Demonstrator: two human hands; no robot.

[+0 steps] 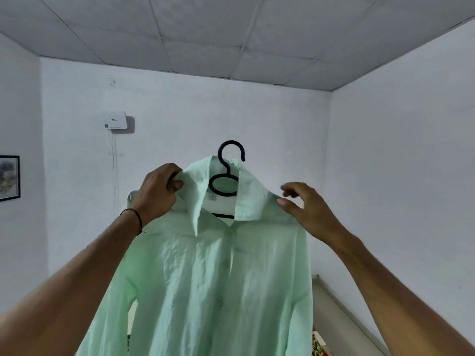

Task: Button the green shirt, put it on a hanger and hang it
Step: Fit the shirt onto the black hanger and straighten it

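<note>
We see the green shirt (pixel 205 278) held up in the air in front of a white back wall (pixel 270 129), already draped on a black hanger (pixel 230 142). The hanger's hook rises above the upturned collar (pixel 200 196), and its round loop and part of its bar show inside the open neck. Below the collar the two front edges meet down the middle, and the cloth hangs creased toward the bottom of the view. The left hand (pixel 159 191) is at the shirt's shoulder just beside the collar, its fingers (pixel 176 185) curled tight around a fold of the fabric; we cannot tell whether the hanger's arm is inside that grip as well. A thin dark band (pixel 138 218) circles that wrist. The right hand (pixel 308 209) is at the other shoulder with its fingers spread and loosely bent, clear of the cloth, and only the thumb (pixel 284 202) rests on the fabric, so it has hold of nothing. On the back wall, to the left, a small white box (pixel 115 120) is mounted with thin wires hanging beneath it, and a framed picture (pixel 9 177) hangs on the left wall at the edge of view.
</note>
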